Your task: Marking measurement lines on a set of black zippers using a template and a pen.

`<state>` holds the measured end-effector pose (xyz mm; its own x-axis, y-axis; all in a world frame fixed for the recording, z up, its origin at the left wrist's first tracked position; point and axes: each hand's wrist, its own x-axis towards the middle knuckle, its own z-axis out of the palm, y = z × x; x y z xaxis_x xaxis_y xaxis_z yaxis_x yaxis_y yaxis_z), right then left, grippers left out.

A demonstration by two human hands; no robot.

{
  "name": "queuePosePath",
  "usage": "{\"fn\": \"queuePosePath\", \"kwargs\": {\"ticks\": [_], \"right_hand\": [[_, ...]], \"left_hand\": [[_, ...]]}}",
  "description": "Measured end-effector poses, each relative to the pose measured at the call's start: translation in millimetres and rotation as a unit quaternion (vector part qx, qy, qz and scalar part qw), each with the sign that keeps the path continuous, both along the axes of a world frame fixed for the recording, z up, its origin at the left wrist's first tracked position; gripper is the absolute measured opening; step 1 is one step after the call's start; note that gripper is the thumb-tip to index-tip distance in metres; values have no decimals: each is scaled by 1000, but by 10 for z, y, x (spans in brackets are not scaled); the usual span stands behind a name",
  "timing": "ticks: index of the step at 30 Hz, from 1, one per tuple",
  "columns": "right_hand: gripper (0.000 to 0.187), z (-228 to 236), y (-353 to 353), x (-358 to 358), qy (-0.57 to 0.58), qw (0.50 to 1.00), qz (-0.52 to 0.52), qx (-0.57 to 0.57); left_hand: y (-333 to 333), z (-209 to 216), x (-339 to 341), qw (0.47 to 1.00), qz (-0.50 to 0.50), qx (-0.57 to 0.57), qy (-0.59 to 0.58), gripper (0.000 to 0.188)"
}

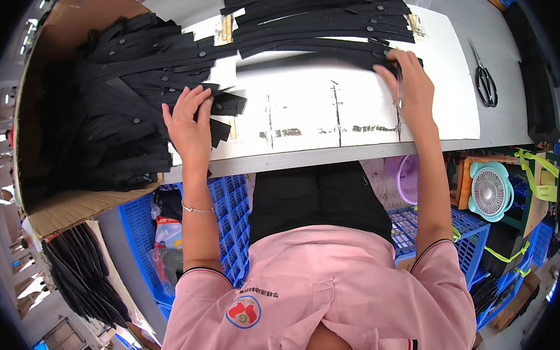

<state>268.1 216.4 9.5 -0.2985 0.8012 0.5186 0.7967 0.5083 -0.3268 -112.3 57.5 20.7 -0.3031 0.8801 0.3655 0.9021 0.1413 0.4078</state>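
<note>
My left hand (191, 125) rests with its fingers stretched out on a pile of black fabric strips (149, 73) that spills from a cardboard box. Small round dark pieces dot these strips. My right hand (414, 87) has its thumb and fingers round the right end of one long black strip (324, 47), which is slightly blurred. A thin shiny edge shows under this palm; I cannot make out what it is. Just beyond lie more black strips (314, 15), side by side across a white board (302, 106) with dark marks and lines.
The cardboard box (94, 206) stands at the left of the grey table (510, 124). Black-handled scissors (485, 84) lie to the right of the board. Below the table are blue plastic crates (230, 210), a purple basket (409, 180) and a turquoise fan (489, 191).
</note>
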Motion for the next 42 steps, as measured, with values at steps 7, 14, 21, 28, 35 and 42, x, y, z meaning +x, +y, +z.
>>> {"fn": "queuePosePath", "kwargs": {"ticks": [7,14,21,28,35,42], "right_hand": [[19,59,-112,-264,159,987,-7,-9],[29,79,-1157,-410,137,990,10,37],[40,-173,-1263,136,-30,999,1,31],[36,-140,-1002,821,-120,992,-29,40],[32,-213,-1008,829,-75,997,-18,18],[32,-209,-989,799,-71,997,-25,15]], "left_hand": [[82,123,510,989,-61,130,-27,14],[140,-216,1603,973,-212,69,-60,26],[18,-160,1913,964,-256,13,-65,53],[-223,-135,1639,980,-195,-36,-29,64],[-497,-142,1181,994,-89,-64,-20,80],[-667,-148,1111,994,-77,-78,8,78]]}}
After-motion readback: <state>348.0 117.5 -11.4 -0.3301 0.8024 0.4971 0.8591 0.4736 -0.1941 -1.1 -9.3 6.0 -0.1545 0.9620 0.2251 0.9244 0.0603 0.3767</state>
